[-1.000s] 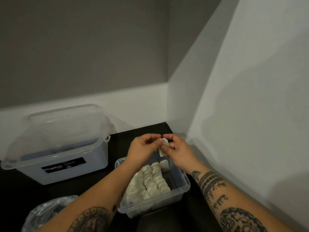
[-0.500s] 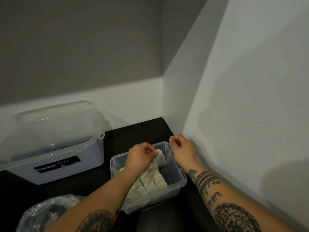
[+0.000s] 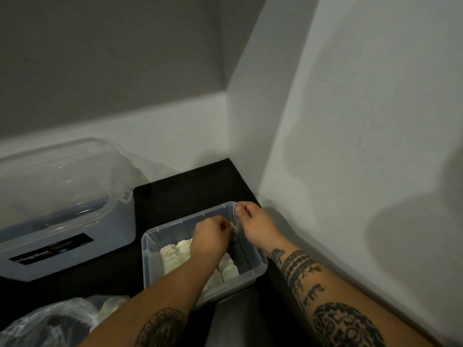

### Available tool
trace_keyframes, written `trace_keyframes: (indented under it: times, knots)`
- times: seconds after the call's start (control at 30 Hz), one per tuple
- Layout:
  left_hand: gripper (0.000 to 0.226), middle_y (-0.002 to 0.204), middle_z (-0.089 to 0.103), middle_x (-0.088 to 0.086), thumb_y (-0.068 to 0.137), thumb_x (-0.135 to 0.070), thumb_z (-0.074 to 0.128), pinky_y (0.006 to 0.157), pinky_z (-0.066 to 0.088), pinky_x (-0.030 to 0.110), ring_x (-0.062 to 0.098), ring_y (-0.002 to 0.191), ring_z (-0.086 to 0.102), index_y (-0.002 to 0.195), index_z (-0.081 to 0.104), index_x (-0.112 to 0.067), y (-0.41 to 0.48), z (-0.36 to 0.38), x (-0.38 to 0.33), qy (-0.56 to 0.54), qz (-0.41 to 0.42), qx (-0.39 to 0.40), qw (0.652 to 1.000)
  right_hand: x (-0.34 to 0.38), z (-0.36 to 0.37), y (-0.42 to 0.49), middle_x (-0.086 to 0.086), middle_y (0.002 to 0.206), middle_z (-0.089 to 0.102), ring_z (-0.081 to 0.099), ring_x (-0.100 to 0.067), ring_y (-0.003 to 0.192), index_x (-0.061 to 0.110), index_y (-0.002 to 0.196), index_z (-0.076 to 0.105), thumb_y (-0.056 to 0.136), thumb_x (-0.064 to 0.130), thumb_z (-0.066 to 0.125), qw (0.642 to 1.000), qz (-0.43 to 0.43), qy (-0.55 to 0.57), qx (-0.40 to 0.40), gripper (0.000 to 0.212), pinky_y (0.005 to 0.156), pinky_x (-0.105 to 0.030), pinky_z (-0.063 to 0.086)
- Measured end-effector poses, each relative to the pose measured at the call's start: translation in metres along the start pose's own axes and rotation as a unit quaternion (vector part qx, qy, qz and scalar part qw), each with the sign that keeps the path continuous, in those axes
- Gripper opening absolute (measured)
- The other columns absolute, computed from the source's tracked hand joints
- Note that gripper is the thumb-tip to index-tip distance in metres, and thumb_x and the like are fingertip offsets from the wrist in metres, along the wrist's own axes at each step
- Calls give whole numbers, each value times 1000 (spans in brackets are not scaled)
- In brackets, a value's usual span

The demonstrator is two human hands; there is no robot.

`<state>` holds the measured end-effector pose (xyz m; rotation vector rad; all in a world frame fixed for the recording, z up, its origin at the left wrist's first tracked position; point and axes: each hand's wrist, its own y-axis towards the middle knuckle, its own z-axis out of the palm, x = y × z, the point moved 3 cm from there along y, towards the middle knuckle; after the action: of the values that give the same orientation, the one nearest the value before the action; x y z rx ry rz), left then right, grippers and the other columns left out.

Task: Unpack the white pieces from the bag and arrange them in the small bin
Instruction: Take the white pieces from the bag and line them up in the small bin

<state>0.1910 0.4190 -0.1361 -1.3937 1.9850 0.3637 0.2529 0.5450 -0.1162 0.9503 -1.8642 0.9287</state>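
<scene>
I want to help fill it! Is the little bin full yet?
Not full. White pieces fill much of the small bin, but a bare strip shows along its right wall.

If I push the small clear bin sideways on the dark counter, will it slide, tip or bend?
The small bin looks low and wide, so it would probably slide rather than tip. Its thin clear walls may flex slightly; the right hand pinches the far rim, perhaps to steady it. The white pieces cover much of its floor, adding some weight.
</scene>
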Motion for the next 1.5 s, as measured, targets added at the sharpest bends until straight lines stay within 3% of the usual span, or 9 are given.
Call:
trace_keyframes:
  times: [0.27, 0.4, 0.5, 0.67, 0.87, 1.0, 1.2, 1.33, 1.5]
  knots:
    - [17, 99, 73, 0, 102, -32, 57, 69, 46, 28, 13, 78, 61, 109, 71, -26, 0, 0, -5, 139, 26, 13, 990, -2, 2, 1, 12, 112, 60, 55, 0, 96, 25, 138, 54, 107, 43, 42, 1000, 4, 8, 1, 39, 74, -15, 41]
    - [18, 110, 72, 1, 101, -26, 55, 70, 44, 30, 23, 99, 69, 114, 67, -27, -6, -3, -15, 189, 71, -14, 979, -2, 1, 1, 11, 107, 62, 58, -4, 95, 25, 136, 56, 107, 42, 43, 1000, 5, 15, -1, 37, 75, -20, 44]
    - [18, 113, 72, -2, 100, -27, 59, 77, 51, 32, 21, 103, 68, 116, 67, -26, -12, -10, -20, 171, 102, -29, 980, -1, 1, 0, 12, 110, 61, 54, 2, 93, 25, 135, 57, 106, 42, 44, 1000, 6, 16, -1, 35, 75, -17, 41]
    - [12, 87, 66, -6, 100, -32, 58, 65, 52, 29, 16, 80, 67, 100, 68, -25, -22, -33, -26, 106, 124, -77, 984, 15, -9, -2, 2, 135, 61, 55, -11, 115, 19, 140, 56, 104, 33, 54, 999, 9, 16, -33, 39, 100, -28, 46]
    - [18, 95, 72, -6, 98, -28, 62, 65, 47, 19, 5, 78, 64, 113, 72, -23, -35, -89, -28, 21, 149, -159, 976, 65, -3, -17, 0, 126, 67, 61, -12, 113, 17, 131, 64, 101, 28, 59, 995, -67, -12, -68, 32, 98, -27, 47]
    - [18, 86, 72, -8, 97, -29, 61, 60, 46, 19, 4, 69, 63, 111, 72, -26, -45, -133, -13, -22, 141, -184, 972, 100, 27, -33, 4, 122, 67, 61, -11, 112, 18, 130, 65, 100, 27, 61, 993, -103, -11, -59, 31, 95, -24, 46]
    - [17, 73, 65, -8, 97, -27, 60, 54, 39, 22, 6, 61, 56, 111, 70, -24, -65, -199, 45, -28, 116, -214, 970, 136, 107, -68, 6, 118, 68, 63, -10, 110, 23, 127, 67, 98, 30, 62, 994, -105, -10, -13, 30, 101, -37, 52]
    - [18, 80, 67, -8, 98, -28, 60, 51, 35, 15, -2, 58, 51, 113, 70, -26, -81, -239, 96, -21, 100, -226, 969, 154, 166, -91, 6, 119, 68, 63, -10, 110, 21, 126, 68, 98, 28, 63, 993, -116, -30, 15, 29, 100, -32, 51]
    - [15, 69, 65, -10, 98, -28, 61, 51, 37, 16, 0, 60, 58, 110, 70, -26, -101, -273, 164, -34, 73, -200, 976, 159, 235, -111, 3, 117, 70, 65, -11, 108, 18, 121, 69, 98, 23, 64, 993, -109, -24, 36, 24, 100, -29, 51]
